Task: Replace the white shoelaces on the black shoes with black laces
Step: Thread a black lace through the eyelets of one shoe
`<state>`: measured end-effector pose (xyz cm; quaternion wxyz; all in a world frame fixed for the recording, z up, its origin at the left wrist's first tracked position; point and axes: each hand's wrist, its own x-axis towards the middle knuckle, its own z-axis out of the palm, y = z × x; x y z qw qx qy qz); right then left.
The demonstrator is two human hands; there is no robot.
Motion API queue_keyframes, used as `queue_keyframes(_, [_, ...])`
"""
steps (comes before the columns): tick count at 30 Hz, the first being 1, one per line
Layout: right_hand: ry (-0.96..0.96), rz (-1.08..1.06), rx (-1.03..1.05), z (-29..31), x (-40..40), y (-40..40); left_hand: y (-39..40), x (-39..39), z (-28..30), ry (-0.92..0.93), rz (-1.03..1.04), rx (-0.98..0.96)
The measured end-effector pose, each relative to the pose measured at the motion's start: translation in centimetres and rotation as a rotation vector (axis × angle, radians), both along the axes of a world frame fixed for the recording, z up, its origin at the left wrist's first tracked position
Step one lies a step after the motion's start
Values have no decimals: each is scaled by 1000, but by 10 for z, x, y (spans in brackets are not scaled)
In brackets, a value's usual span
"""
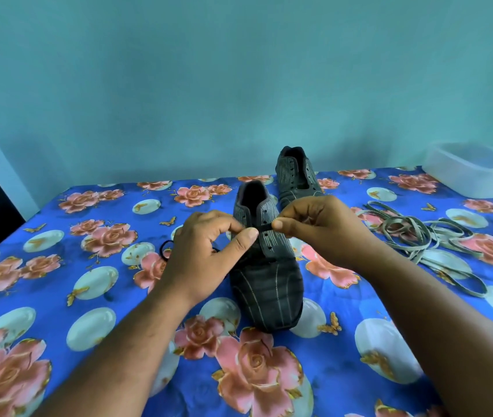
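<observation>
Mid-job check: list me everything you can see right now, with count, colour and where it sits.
Near shoe: 1, black with pale stripes, centre of the cloth, toe towards the camera.
Far shoe: 1, black striped, behind the near one, eyelets bare.
Black lace: 1, stretched across the near shoe's eyelets; more of it loops by the left hand.
White laces: a tangled pile, greyish white, right of the shoes.
Tub: 1, clear plastic, far right corner.
Cloth: 1, blue with pink roses, covers the surface.
Left hand: pinches the lace.
Right hand: pinches the lace's other side.
</observation>
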<state>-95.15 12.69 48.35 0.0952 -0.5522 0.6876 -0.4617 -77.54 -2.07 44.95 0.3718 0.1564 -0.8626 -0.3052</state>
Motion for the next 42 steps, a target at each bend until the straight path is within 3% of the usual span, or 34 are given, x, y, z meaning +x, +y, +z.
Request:
queue_keyframes(5, [49,42,26,0,8,-2,13,-3,4,43,-143,12])
queue_keyframes(12, [-19,-13,15,-1,7,-3,13,-8,-1,82,-50,-44])
queue_keyframes(16, [34,40,17,-6,8,-7,12,-9,-2,99,-7,-95])
queue_keyframes(22, [86,-92,-8,-16,4,-15,8,-8,-5,54,105,-14])
queue_keyframes(27, [183,-119,277,-16,18,-16,7,-13,-11,9,155,20])
queue_keyframes(31, [168,-161,329,-13,23,-15,8,-16,-11,-19,170,4])
queue_keyframes(42, [236,-295,319,-4,28,-10,17,-20,-13,-194,293,-319])
